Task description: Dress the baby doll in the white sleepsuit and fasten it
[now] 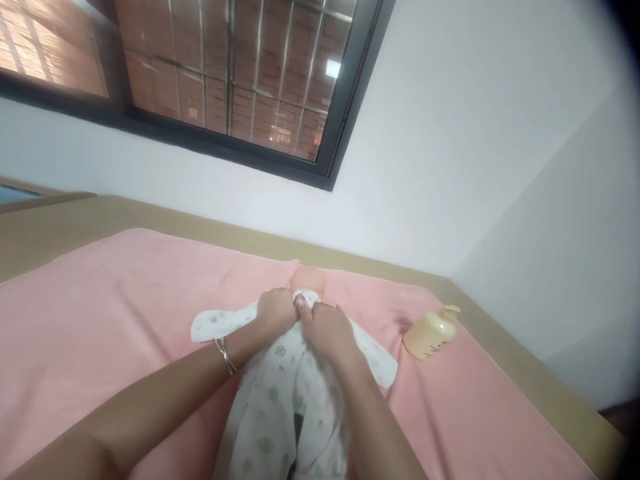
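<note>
Doll (309, 280) lies on its back near the middle of the bed, its bare head towards the far edge by the wall and its body stretching back towards the near edge. It wears a white garment (280, 393) printed with small green and pink shapes, sleeves spread out to either side. Both hands meet at the neck of the garment, just below the head. The left hand (277, 310) is curled, its fingers closed on the fabric at the collar; a thin bracelet (226, 355) sits on that wrist. The right hand (325, 330) touches the left, fingers bent and pinching the same stretch of collar. A pink blanket (100, 313) covers the bed under the doll. A pale yellow bottle (431, 333) lies on its side on the blanket, near the right edge and apart from the right sleeve. The bed's tan border (550, 393) shows along the far and right edges.
</note>
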Demonstrator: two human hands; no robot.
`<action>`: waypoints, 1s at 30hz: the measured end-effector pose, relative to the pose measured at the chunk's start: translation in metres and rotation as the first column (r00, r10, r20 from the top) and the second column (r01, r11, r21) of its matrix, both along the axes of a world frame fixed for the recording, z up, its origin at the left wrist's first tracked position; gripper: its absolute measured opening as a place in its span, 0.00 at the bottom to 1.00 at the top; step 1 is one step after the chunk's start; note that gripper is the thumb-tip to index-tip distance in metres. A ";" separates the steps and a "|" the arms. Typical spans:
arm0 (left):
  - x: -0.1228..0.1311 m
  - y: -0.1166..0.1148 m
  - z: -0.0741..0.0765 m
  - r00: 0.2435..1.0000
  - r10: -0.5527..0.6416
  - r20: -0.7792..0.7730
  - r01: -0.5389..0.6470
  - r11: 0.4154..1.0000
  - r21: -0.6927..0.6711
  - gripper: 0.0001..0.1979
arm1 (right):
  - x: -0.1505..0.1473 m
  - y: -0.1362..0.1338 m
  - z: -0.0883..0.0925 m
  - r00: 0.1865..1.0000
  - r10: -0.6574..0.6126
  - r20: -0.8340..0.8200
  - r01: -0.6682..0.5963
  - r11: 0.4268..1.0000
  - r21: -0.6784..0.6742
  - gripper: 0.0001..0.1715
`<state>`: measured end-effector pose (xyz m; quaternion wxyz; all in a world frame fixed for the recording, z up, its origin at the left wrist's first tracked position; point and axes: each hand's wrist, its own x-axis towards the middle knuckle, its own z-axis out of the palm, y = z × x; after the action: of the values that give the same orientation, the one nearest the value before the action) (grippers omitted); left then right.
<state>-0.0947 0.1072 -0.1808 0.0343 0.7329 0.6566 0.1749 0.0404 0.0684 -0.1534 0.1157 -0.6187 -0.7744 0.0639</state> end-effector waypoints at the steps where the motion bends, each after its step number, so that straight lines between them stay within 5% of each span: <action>1: 0.000 0.000 0.000 1.000 -0.001 -0.005 0.001 1.000 0.010 0.21 | 0.000 0.001 -0.001 1.000 -0.010 0.001 0.010 1.000 0.004 0.44; 7: 0.003 -0.005 0.002 1.000 -0.008 -0.002 0.008 0.983 0.183 0.20 | 0.024 0.023 -0.008 0.989 -0.070 -0.134 0.044 0.982 -0.186 0.46; 13: -0.001 0.000 -0.001 0.998 -0.002 0.058 0.002 1.000 0.011 0.23 | 0.011 0.003 -0.003 0.999 -0.021 -0.047 0.019 0.999 -0.046 0.43; 17: 0.000 -0.003 0.000 0.999 -0.028 0.029 0.025 0.993 0.117 0.21 | 0.004 0.006 -0.009 0.997 -0.074 0.029 0.073 0.997 0.033 0.44; 21: 0.003 -0.006 0.001 0.999 -0.041 -0.003 0.040 0.976 0.213 0.19 | 0.017 0.024 -0.017 0.993 -0.099 -0.070 0.090 0.989 -0.119 0.45; 30: 0.001 0.003 -0.001 0.998 0.009 0.058 -0.008 1.000 -0.025 0.25 | 0.002 0.013 -0.016 0.983 -0.158 0.096 0.152 0.986 0.072 0.29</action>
<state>-0.0936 0.1104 -0.1819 0.0616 0.7241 0.6607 0.1882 0.0421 0.0814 -0.1698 0.1010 -0.6754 -0.7305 -0.0018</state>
